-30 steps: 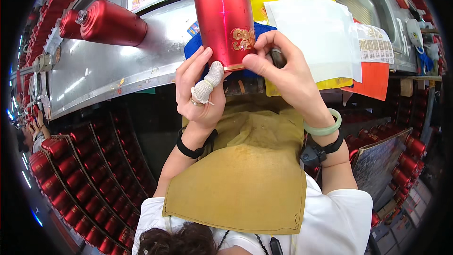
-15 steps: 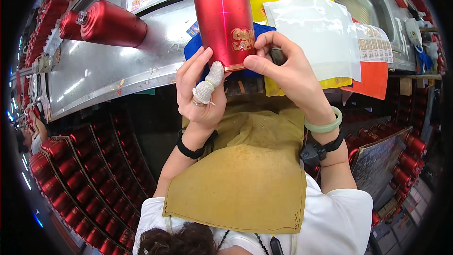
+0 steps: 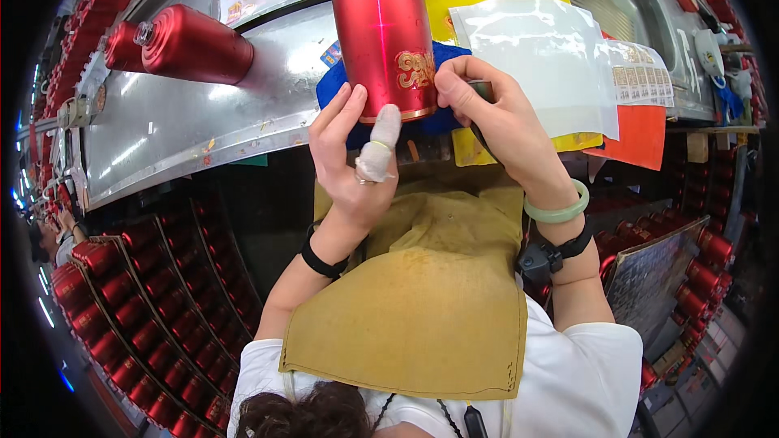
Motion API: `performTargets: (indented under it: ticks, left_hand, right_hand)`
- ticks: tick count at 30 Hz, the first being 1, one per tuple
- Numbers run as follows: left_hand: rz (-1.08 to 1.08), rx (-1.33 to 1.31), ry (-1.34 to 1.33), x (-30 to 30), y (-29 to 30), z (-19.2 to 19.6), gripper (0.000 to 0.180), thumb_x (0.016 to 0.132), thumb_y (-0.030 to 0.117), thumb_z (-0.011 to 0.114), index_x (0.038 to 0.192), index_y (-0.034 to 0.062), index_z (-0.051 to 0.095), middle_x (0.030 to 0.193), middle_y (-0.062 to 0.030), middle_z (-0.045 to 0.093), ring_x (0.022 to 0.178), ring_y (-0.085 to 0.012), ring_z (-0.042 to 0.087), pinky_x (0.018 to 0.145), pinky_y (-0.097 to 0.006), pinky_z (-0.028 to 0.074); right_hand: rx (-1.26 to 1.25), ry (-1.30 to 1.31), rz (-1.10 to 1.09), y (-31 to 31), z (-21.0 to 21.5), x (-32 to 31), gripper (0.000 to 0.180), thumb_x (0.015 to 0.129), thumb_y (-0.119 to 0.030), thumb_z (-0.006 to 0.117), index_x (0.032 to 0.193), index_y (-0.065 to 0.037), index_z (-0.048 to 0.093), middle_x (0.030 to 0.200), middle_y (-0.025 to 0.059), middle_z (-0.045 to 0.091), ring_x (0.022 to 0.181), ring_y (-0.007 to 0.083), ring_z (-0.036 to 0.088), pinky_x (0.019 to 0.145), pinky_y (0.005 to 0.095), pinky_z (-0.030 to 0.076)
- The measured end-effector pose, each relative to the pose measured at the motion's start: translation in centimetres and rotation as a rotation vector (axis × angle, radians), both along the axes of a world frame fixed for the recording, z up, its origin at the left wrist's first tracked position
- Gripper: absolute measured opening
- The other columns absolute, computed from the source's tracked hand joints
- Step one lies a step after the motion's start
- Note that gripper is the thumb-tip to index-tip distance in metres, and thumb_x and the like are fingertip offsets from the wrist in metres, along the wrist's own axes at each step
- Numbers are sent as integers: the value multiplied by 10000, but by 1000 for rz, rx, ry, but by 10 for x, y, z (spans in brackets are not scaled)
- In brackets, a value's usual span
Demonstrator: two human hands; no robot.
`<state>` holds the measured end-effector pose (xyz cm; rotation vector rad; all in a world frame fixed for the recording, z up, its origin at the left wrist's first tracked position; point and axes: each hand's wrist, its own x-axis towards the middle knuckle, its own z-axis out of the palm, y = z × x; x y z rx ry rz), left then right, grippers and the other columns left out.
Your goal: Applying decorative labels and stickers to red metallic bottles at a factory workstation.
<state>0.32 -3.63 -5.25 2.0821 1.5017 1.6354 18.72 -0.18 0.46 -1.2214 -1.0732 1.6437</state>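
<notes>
A glossy red bottle point(image 3: 381, 28) lies on a blue cloth point(image 3: 450, 120), its base toward me. Near its base, on the right side, is a gold decal point(image 3: 415, 70). My left hand point(image 3: 350, 166) steadies the base, fingers along the left side, with a white finger cover point(image 3: 381, 146) pressed at the bottom rim. My right hand point(image 3: 503, 118) pinches thumb and forefinger together beside the decal's right edge; whatever is between the tips is too small to see. A dark flat thing with a greenish edge point(image 3: 483, 91) is tucked in that hand, partly hidden by the fingers.
Two more red bottles point(image 3: 199, 45) lie at the left of the metal bench point(image 3: 162, 134). White sheets point(image 3: 531, 65), a yellow sheet point(image 3: 471, 148) and a decal sheet point(image 3: 641, 73) cover the right side. Racks of red bottles point(image 3: 154, 316) stand below left.
My right hand's thumb and forefinger have drawn together and shifted slightly off the bottle's edge. The left hand's covered finger has moved right along the base rim. The bottle has turned slightly.
</notes>
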Motion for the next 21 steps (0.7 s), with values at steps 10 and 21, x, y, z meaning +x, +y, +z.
performTargets:
  ticks: [10, 21]
  left_hand:
    - [160, -231, 214, 28, -15, 11, 759, 815, 150, 864, 1424, -41, 453, 1400, -256, 409, 1322, -421, 422, 1104, -449, 385]
    - [-150, -97, 428, -5, 30, 61, 770, 716, 74, 866, 1429, 85, 575, 1477, -125, 524, 1286, -307, 552, 1143, -495, 352]
  right_hand:
    - [180, -200, -49, 0, -9, 30, 321, 1059, -301, 571, 1090, 6, 662, 890, 39, 667, 809, 107, 567, 738, 270, 477]
    - [298, -1198, -150, 75, -25, 336, 268, 856, -211, 770, 1044, -22, 743, 928, 138, 735, 840, 204, 675, 779, 320, 525]
